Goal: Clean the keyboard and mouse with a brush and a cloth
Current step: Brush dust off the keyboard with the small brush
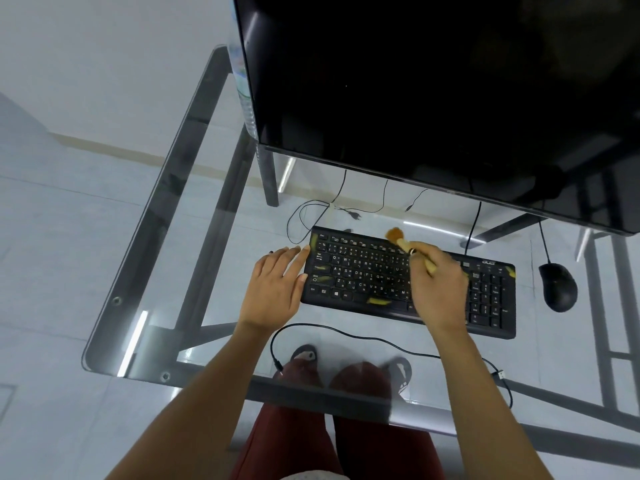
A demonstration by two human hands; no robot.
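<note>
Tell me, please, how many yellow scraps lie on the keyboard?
5 visible: top-left corner, left edge, near shift, front row, far right. The right hand may hide more.

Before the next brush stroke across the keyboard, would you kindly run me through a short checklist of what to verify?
1. Brush held firmly: ok. The right hand grips the brush by its handle, bristles at the keyboard's top rows.
2. Keyboard steadied: ok. The left hand rests flat against the left end of the keyboard.
3. Debris left to sweep: not ok. Yellow bits lie on the keys, near the front and at both ends.
4. Mouse clear of the stroke: ok. The mouse sits apart, to the keyboard's right.
5. Cloth ready: cannot tell. None is in view.
6. Loose cable out of the way: ok. It lies in front of the keyboard.
</note>
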